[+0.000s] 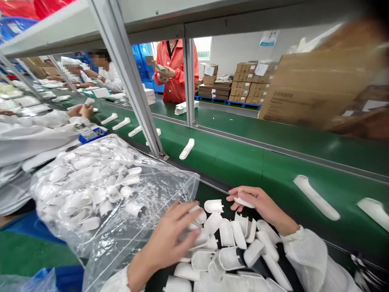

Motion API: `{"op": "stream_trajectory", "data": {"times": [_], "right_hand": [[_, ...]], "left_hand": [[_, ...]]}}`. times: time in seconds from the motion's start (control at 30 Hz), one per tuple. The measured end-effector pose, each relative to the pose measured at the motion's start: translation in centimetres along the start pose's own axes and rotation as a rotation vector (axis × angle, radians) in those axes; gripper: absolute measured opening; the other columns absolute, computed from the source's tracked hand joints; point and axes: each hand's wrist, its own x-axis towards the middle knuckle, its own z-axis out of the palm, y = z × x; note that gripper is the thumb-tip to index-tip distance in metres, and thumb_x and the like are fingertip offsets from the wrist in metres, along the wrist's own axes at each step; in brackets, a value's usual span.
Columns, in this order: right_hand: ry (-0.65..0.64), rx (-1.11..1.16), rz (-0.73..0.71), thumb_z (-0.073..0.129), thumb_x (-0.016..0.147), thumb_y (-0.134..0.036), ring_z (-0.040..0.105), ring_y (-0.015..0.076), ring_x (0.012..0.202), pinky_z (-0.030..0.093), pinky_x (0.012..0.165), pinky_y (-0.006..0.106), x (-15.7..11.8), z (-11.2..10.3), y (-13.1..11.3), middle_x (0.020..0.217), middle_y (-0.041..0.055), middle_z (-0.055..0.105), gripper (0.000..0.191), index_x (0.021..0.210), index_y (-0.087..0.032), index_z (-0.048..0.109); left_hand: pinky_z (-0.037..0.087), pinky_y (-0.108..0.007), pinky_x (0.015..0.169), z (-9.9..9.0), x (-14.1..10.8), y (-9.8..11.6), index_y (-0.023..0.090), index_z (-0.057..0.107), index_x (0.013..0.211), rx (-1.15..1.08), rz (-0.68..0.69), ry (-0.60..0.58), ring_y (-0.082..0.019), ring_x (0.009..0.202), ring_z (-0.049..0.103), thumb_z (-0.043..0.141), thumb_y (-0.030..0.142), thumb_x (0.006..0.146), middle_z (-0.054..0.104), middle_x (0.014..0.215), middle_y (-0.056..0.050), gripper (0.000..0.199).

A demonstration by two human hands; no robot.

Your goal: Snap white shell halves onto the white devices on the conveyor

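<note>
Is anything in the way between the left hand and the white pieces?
Nothing visible: the left hand is spread directly over some of the loose white pieces, and the clear plastic bag lies to its left.

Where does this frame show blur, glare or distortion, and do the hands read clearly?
Head view: the left hand looks blurred, the right hand crisper; head view: bright glints streak the clear plastic bag, partly masking white parts inside; head view: the large carton looks smeared toward its right side; head view: the near metal post leans, perhaps from camera tilt or wide-lens stretch.
</note>
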Motion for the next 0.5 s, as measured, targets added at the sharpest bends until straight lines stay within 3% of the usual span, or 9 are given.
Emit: {"op": "stream_trajectory", "data": {"times": [0.1,0.2,0.27,0.33,0.43,0.5], "right_hand": [[0.162,-0.028,0.067,0.065,0.086,-0.057,0.071,0.0236,0.079,0.056,0.06,0.029,-1.1,-2.3,0.4,0.103,0.0134,0.071,0.046,0.104,-0.015,0.069],[0.304,-0.057,0.156,0.071,0.081,-0.055,0.071,0.0222,0.076,0.058,0.063,0.029,-2.4,-3.5,1.0,0.082,0.0071,0.07,0.043,0.097,-0.017,0.062],[0.354,-0.043,0.172,0.075,0.077,-0.052,0.07,0.0205,0.071,0.058,0.064,0.029,-3.3,-3.7,1.3,0.073,0.0026,0.068,0.044,0.1,-0.018,0.058],[0.377,-0.056,0.144,0.075,0.076,-0.049,0.066,0.017,0.061,0.054,0.055,0.026,-4.1,-3.8,1.7,0.072,0.0005,0.067,0.048,0.107,-0.019,0.055],[0.476,-0.161,0.14,0.069,0.081,-0.05,0.048,0.0109,0.041,0.036,0.039,0.021,-5.2,-3.9,2.5,0.058,-0.0041,0.061,0.047,0.113,-0.019,0.055],[0.544,-0.249,0.172,0.065,0.084,-0.052,0.043,0.0108,0.039,0.033,0.04,0.021,-6.0,-4.2,3.1,0.051,-0.0058,0.054,0.043,0.111,-0.019,0.059]], "left_hand": [[0.035,-0.056,0.112,-1.2,-2.3,-3.3,0.029,0.057,0.131,0.218,-0.325,0.148,-0.031,0.129,0.049,0.044,0.045,0.097,0.055,0.139,-0.006,0.04],[0.036,-0.071,0.102,-1.0,-4.3,-6.9,0.024,0.059,0.131,0.418,-0.624,0.16,-0.045,0.127,0.046,0.044,0.058,0.092,0.056,0.134,-0.014,0.053],[0.036,-0.069,0.103,-0.1,-4.8,-8.1,0.018,0.059,0.128,0.422,-0.621,0.165,-0.046,0.127,0.046,0.04,0.059,0.091,0.057,0.13,-0.019,0.059],[0.038,-0.06,0.107,0.9,-4.5,-8.0,0.017,0.061,0.125,0.331,-0.52,0.193,-0.041,0.128,0.047,0.037,0.055,0.093,0.058,0.128,-0.018,0.055],[0.047,-0.05,0.103,2.0,-3.0,-5.9,0.024,0.063,0.119,0.127,-0.41,0.202,-0.033,0.122,0.054,0.04,0.05,0.093,0.061,0.125,-0.011,0.043],[0.052,-0.042,0.098,2.4,-1.9,-3.9,0.027,0.063,0.119,-0.023,-0.361,0.156,-0.028,0.118,0.058,0.041,0.046,0.095,0.061,0.128,-0.006,0.038]]}}
